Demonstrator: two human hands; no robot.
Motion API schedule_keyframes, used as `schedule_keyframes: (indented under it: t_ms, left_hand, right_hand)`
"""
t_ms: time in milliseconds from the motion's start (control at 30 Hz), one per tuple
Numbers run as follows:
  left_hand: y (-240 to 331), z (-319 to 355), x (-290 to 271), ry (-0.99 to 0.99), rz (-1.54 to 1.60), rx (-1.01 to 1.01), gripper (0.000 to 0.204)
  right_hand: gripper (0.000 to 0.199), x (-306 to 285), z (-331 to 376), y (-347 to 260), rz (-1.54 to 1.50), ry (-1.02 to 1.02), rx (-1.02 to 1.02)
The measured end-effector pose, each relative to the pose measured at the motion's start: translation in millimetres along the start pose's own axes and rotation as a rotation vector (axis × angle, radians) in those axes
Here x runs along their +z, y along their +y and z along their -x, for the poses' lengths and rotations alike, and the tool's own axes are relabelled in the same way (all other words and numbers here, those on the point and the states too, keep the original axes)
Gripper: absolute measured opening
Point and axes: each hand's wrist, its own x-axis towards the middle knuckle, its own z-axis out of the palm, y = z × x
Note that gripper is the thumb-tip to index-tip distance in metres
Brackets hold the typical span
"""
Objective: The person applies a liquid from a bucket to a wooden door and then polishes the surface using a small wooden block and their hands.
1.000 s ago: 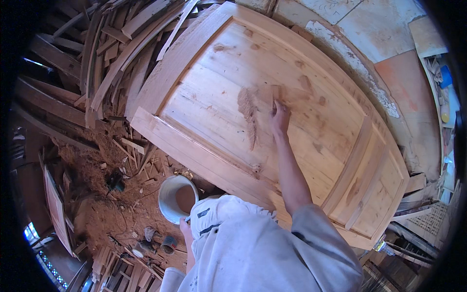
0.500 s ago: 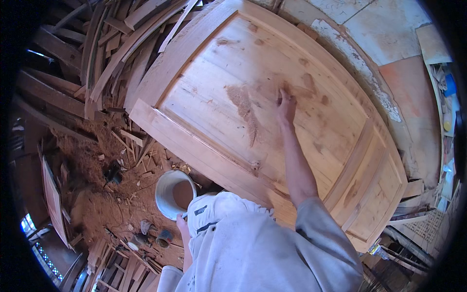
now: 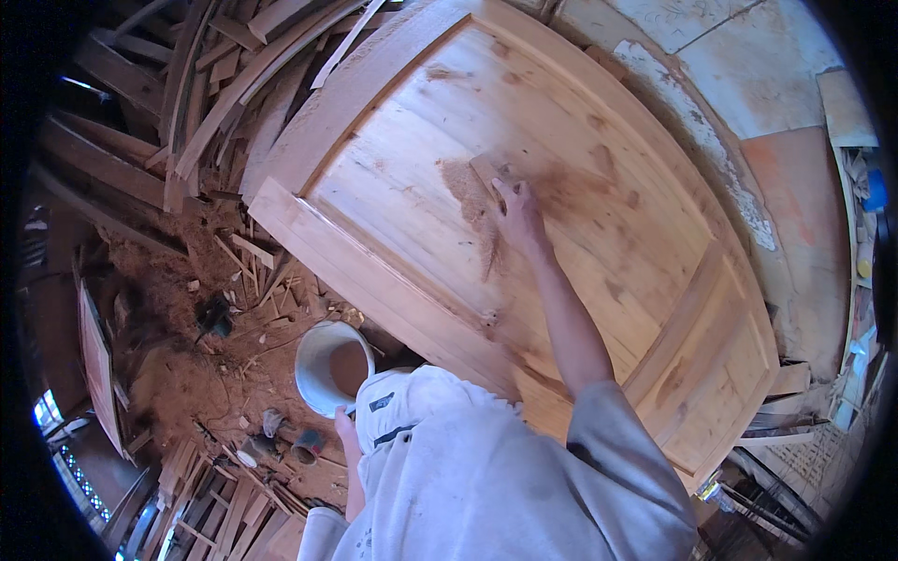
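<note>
A large pale wooden door (image 3: 599,309) lies flat in front of me. My right hand (image 3: 517,217) reaches out over its middle panel and presses a small flat scraper (image 3: 486,174) onto the wood, with its fingers closed on it. Around the hand is a reddish-brown smear of paste (image 3: 468,201). My left hand (image 3: 347,436) is close to my body and grips the lower rim of a white bucket (image 3: 316,363) that holds brown paste. My light grey sleeve and shirt hide most of the left arm.
Planks and curved wood offcuts (image 3: 215,84) are piled to the left of the door. Red sawdust, scraps and small cans (image 3: 304,447) cover the floor below the bucket. A pale tiled floor (image 3: 748,56) and stacked items lie at the right.
My right hand has slid across the panel to the left and a little farther from me, and the brown smear beside it has widened. The bucket stays in my left hand.
</note>
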Motion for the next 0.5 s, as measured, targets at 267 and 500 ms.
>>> schedule_keyframes:
  t_ms: [267,500]
  left_hand:
    - [43.7,29.0,17.9,-0.037,0.325,-0.198,0.027]
    - [55.2,36.7,24.7,-0.071,0.356,-0.196,0.026]
  right_hand:
    - [0.041,-25.5,-1.1,158.2,-0.044,0.200,0.405]
    - [0.037,5.8,8.3,99.0,0.103,0.087,0.129]
